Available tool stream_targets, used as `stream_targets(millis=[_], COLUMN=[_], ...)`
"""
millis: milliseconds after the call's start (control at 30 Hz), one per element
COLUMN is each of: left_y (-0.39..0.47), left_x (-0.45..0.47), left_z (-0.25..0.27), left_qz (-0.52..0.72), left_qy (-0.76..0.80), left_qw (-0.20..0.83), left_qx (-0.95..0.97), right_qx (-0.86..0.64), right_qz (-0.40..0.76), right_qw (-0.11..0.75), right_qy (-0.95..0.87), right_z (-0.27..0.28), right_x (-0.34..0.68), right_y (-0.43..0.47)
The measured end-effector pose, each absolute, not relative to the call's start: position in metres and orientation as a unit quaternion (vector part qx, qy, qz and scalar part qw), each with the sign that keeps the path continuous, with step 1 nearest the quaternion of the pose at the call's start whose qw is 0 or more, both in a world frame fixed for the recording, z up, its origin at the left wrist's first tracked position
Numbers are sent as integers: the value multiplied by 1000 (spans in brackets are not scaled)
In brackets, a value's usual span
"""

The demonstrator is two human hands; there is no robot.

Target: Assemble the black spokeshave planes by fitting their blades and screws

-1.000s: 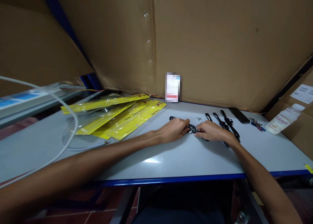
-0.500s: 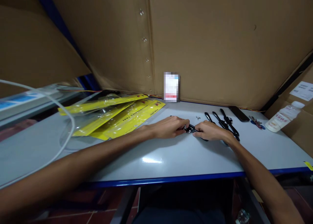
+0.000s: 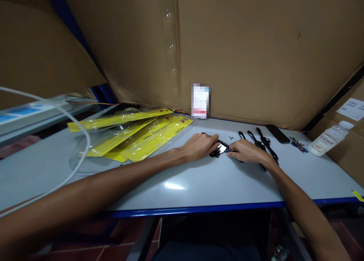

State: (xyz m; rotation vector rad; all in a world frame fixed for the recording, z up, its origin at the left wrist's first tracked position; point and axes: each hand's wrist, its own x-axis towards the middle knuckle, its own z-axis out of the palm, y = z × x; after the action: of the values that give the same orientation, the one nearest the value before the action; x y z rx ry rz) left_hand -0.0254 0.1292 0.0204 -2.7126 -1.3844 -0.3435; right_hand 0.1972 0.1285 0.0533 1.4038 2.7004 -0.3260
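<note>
A black spokeshave [image 3: 221, 148] with a bright metal blade lies between my hands, just above or on the tabletop. My left hand [image 3: 201, 145] is closed around its left end, fingers curled over the handle. At the other handle, my right hand [image 3: 247, 150] grips with thumb and fingers pressed together. The shiny blade face shows in the gap between the hands. Just beyond them, a small metal screw-like part [image 3: 231, 137] rests on the table. More black spokeshaves [image 3: 266, 143] lie side by side right of my right hand, partly hidden by it.
Yellow-carded clear plastic packages [image 3: 159, 136] are piled at left, with a white cable [image 3: 85, 139] arching in front. A pixelated card-like object [image 3: 200, 101] leans on the cardboard wall. Toward the right are a dark phone [image 3: 278, 134], keys [image 3: 298, 145] and a white bottle [image 3: 330, 138].
The spokeshave has turned between my hands, so its bright blade face now shows more. My left hand has shifted slightly and its grip has changed. The right hand stays almost in place.
</note>
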Motion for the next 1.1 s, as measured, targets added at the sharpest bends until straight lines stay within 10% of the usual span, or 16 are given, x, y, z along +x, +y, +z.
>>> stream_targets(millis=[967,1100], left_y=[127,128], left_x=[-29,-29], left_z=[13,11], left_qz=[-137,-148], left_qy=[-354,-357], left_qw=[32,20], left_qx=[-925,-922], right_qx=[685,764], right_qz=[82,-83], right_qw=[-84,28], right_qy=[719,640], right_z=[97,101], right_x=[276,322], right_y=[148,153])
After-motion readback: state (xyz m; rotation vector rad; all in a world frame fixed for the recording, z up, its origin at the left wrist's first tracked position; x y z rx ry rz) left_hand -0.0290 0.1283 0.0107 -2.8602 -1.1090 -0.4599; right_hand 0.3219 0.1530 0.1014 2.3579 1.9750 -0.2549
